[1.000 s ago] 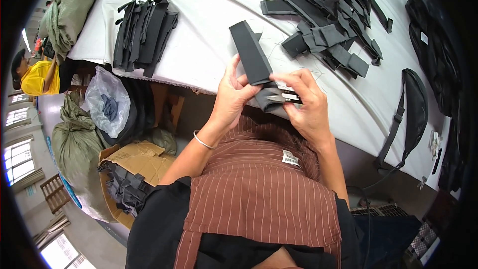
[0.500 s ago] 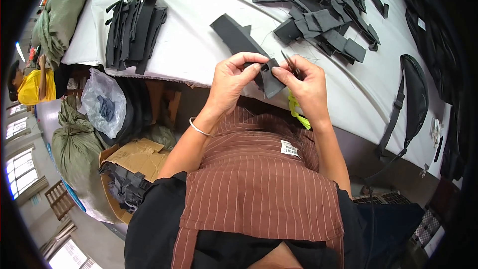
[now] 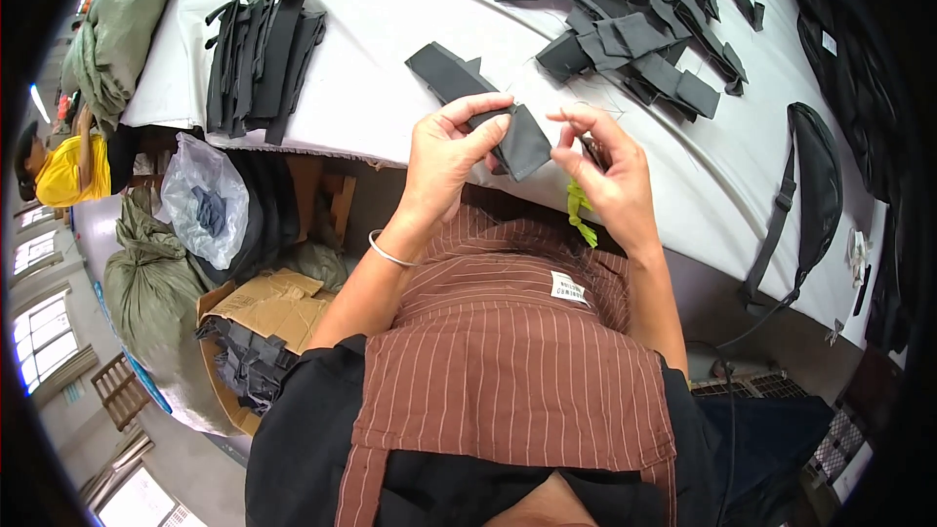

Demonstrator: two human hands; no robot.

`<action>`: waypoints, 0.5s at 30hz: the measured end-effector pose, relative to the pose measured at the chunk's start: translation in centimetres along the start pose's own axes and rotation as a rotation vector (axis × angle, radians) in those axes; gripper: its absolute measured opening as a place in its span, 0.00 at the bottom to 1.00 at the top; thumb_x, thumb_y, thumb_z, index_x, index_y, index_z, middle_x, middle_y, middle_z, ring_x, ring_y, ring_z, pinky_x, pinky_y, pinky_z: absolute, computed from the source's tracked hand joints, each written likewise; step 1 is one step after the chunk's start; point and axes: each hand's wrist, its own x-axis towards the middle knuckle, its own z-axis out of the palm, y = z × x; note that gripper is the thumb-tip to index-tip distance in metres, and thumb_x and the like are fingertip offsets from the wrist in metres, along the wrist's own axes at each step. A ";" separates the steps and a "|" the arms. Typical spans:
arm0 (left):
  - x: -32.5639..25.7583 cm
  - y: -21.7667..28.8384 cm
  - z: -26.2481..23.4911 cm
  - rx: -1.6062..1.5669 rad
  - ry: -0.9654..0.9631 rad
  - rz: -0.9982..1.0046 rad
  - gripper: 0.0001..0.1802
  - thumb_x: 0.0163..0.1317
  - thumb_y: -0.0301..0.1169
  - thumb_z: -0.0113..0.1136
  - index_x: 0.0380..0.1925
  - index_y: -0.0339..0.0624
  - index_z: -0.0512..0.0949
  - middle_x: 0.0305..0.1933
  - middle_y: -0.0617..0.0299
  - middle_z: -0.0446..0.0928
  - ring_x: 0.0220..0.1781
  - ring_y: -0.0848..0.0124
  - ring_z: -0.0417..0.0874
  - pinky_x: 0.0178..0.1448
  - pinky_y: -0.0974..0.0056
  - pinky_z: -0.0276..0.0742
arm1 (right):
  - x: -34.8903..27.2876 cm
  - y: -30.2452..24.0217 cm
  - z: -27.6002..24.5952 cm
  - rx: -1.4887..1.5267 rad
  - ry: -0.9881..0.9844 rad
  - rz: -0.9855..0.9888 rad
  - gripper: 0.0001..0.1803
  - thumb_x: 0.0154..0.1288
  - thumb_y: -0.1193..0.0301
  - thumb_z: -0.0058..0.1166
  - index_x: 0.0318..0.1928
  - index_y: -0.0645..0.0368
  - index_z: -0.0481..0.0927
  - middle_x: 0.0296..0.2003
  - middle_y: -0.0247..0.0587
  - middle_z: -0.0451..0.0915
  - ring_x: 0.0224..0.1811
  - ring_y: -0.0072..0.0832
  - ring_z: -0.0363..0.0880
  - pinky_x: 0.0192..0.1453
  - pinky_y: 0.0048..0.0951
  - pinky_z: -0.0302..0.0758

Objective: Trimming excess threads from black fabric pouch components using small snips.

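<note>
My left hand pinches a dark grey fabric strip between thumb and fingers, close to its near end. The strip's far part slants up and left over the white table. To the right of that end, my right hand has its thumb and forefinger apart, off the fabric. Its other fingers curl round small dark thread snips, mostly hidden in the palm. A bright yellow-green ribbon hangs below this hand.
A neat stack of dark strips lies left on the white table; a loose heap lies at the far right. A black waist bag rests at right. Below left stand a cardboard box and sacks. A person in yellow is beyond.
My right thumb and forefinger have let go of the strip's near end and moved slightly right. The snips' pointed tip no longer shows. The strip has shifted slightly in my left hand.
</note>
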 end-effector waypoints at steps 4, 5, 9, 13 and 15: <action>-0.3 0.6 0.0 -0.092 -0.016 -0.071 0.15 0.63 0.28 0.62 0.48 0.34 0.80 0.30 0.65 0.79 0.23 0.81 0.74 0.28 0.76 0.72 | -0.4 -0.7 -0.1 -0.213 -0.112 -0.199 0.20 0.51 0.89 0.56 0.45 0.57 0.83 0.38 0.37 0.76 0.37 0.23 0.75 0.44 0.22 0.75; -0.5 1.1 0.3 -0.112 -0.037 -0.088 0.15 0.65 0.28 0.60 0.50 0.33 0.79 0.30 0.64 0.79 0.23 0.81 0.76 0.28 0.75 0.73 | -0.4 -0.6 -0.1 -0.214 -0.087 -0.250 0.19 0.52 0.89 0.55 0.43 0.58 0.83 0.38 0.36 0.76 0.37 0.21 0.75 0.43 0.21 0.75; -3.0 6.4 1.0 0.161 -0.298 -0.079 0.21 0.70 0.34 0.54 0.56 0.30 0.73 0.23 0.61 0.78 0.17 0.81 0.74 0.22 0.74 0.71 | -0.4 -1.9 -0.6 0.268 -0.011 -0.207 0.12 0.56 0.89 0.54 0.39 0.63 0.83 0.36 0.33 0.78 0.35 0.15 0.74 0.39 0.18 0.73; -3.5 8.7 -1.0 0.661 -0.419 0.003 0.22 0.64 0.35 0.63 0.54 0.34 0.77 0.18 0.67 0.74 0.21 0.82 0.72 0.24 0.72 0.67 | 0.4 -3.3 -1.7 0.159 0.034 -0.053 0.04 0.58 0.81 0.61 0.35 0.66 0.82 0.27 0.28 0.78 0.29 0.11 0.71 0.35 0.15 0.69; -1.8 8.0 -0.8 0.697 -0.283 0.117 0.24 0.65 0.38 0.62 0.57 0.36 0.75 0.31 0.65 0.78 0.32 0.82 0.75 0.34 0.75 0.70 | 0.7 -2.7 -1.0 0.211 0.031 0.008 0.05 0.58 0.80 0.63 0.35 0.67 0.82 0.28 0.29 0.78 0.29 0.12 0.71 0.32 0.16 0.68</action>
